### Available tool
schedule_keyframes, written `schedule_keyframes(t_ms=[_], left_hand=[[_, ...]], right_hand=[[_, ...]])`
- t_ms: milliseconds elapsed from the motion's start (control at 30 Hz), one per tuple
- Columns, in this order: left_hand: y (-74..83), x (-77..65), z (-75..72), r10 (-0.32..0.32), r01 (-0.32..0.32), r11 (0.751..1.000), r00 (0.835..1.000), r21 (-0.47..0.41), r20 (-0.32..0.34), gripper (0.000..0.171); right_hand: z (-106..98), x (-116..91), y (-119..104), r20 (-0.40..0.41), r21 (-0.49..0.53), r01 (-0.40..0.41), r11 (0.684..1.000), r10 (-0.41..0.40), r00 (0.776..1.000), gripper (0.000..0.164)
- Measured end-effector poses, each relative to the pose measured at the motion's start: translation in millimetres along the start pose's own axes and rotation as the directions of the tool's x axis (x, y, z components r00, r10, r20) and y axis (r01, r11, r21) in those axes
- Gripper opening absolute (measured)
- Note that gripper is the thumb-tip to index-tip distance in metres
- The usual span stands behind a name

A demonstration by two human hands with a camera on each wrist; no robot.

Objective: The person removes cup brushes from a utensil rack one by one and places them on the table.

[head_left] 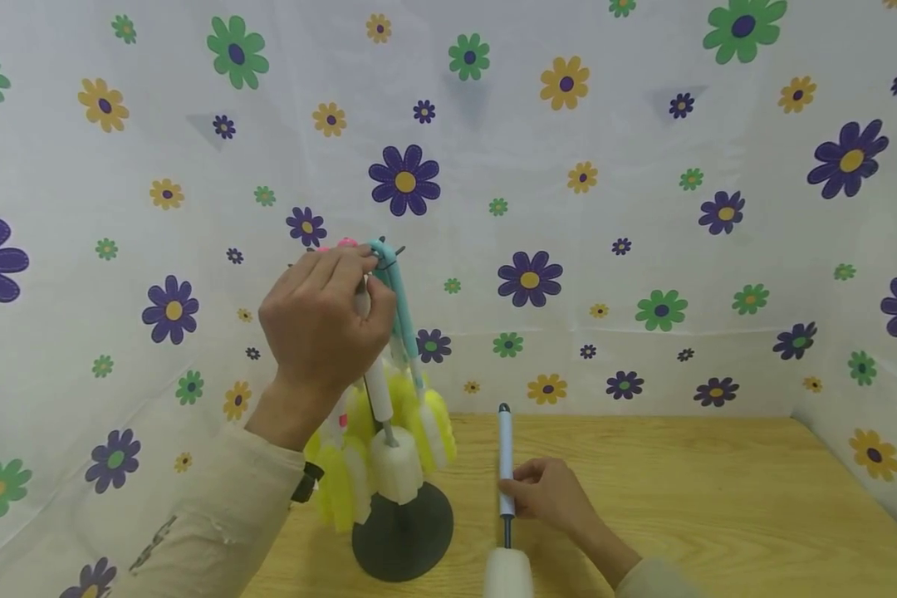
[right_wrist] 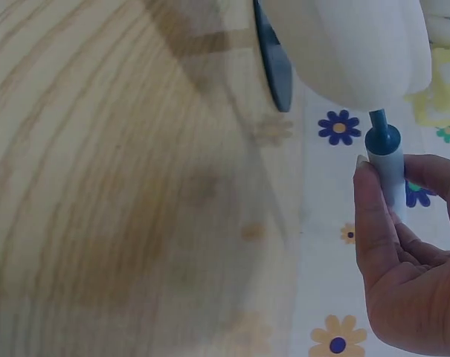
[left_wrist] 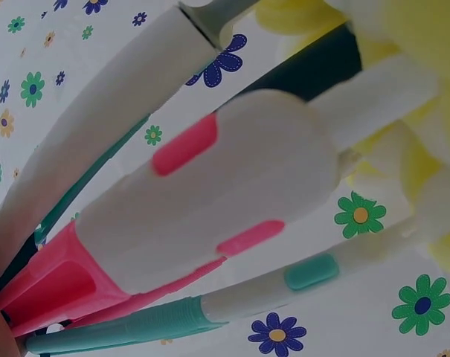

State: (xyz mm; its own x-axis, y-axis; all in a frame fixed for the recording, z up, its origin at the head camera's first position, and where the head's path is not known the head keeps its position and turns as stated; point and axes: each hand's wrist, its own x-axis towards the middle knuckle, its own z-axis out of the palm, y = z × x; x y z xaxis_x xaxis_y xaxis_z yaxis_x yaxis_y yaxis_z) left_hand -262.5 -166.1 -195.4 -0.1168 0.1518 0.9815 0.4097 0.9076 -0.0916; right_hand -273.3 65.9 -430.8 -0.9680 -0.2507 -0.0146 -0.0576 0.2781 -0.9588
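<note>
Several bottle brushes with yellow and white sponge heads (head_left: 437,428) hang round a stand with a round dark base (head_left: 404,540). At its top, my left hand (head_left: 321,311) pinches the upper end of a white-handled sponge brush (head_left: 377,390), beside a teal brush handle (head_left: 404,307) looped over a hook. The left wrist view shows a pink-and-white brush handle (left_wrist: 210,201) close by, and little of the hand. My right hand (head_left: 556,498) holds another sponge brush by its light blue handle (head_left: 506,453), thumb and fingers on either side; its white sponge head (right_wrist: 358,52) points toward me.
Under the stand lies a wood-grain table (head_left: 703,498), which stretches off to the right. A white flowered cloth (head_left: 628,208) hangs behind and at both sides. The stand is just left of the right hand's brush.
</note>
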Motion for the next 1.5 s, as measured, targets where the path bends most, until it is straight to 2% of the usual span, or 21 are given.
schedule_keyframes(t_ms=[200, 333, 700, 1500], left_hand=[[-0.5, 1.1, -2.2, -0.004, 0.004, 1.000, 1.000, 0.002, -0.002, 0.032], [0.1, 1.2, -2.0, -0.006, 0.006, 1.000, 1.000, -0.002, 0.002, 0.031], [-1.4, -0.6, -5.2, -0.014, 0.014, 1.000, 1.000, 0.010, -0.005, 0.030], [-4.2, -0.8, -3.9, -0.031, 0.031, 0.999, 0.999, 0.005, -0.008, 0.032]], right_hand=[[5, 0, 8, 0.055, -0.033, -0.013, 0.999, 0.015, 0.998, 0.035], [7, 1, 12, 0.063, -0.070, -0.023, 0.997, 0.028, 0.998, 0.033], [17, 5, 16, 0.090, -0.080, -0.087, 0.993, 0.094, 0.992, 0.025], [20, 6, 26, 0.128, -0.194, -0.073, 0.978, 0.099, 0.987, 0.023]])
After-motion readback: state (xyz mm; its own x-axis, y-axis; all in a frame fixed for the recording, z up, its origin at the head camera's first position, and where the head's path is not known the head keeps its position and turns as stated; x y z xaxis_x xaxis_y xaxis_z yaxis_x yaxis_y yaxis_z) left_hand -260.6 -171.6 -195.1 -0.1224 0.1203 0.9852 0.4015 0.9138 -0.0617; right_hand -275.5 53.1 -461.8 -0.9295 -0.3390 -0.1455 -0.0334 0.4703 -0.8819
